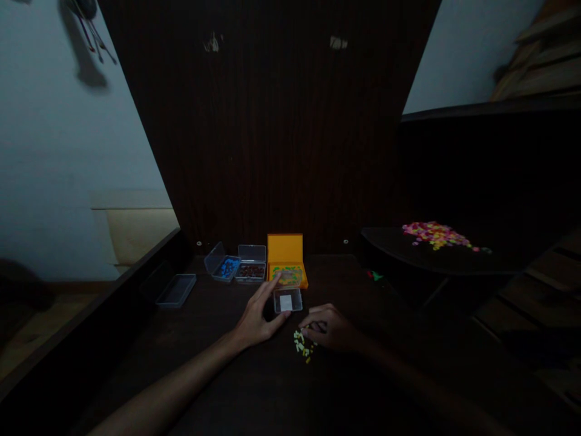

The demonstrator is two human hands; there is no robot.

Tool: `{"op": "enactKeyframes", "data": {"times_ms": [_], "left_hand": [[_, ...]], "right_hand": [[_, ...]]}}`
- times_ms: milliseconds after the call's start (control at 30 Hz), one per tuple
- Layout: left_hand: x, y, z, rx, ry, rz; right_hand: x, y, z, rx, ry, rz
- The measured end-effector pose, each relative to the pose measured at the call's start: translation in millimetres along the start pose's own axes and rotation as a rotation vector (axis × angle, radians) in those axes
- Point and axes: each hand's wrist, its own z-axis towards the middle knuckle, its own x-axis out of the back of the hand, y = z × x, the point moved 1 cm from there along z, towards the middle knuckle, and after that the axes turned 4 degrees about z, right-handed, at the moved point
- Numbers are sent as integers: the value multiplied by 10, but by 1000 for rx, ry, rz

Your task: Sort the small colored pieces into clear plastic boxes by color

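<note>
A small clear plastic box with a white square in its base stands with its lid raised. My left hand spans it from the left, fingertips at the lid and thumb at the front edge, steadying it. To the right and nearer me, my right hand has its fingers curled and pinched at a small pile of yellow and whitish pieces on the dark table. What lies between those fingertips is too small and dim to name.
Behind are a yellow case, a clear box of dark pieces and one of blue pieces. Another clear box stands left. Green and red bits lie right, below a shelf bearing colourful pieces.
</note>
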Motion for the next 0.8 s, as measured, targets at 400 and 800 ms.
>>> {"op": "enactKeyframes", "data": {"times_ms": [400, 800], "left_hand": [[27, 28, -12, 52, 6, -4], [73, 67, -86, 82, 19, 27]], "right_hand": [[13, 16, -28, 23, 49, -37], [80, -50, -115, 6, 23, 5]]}}
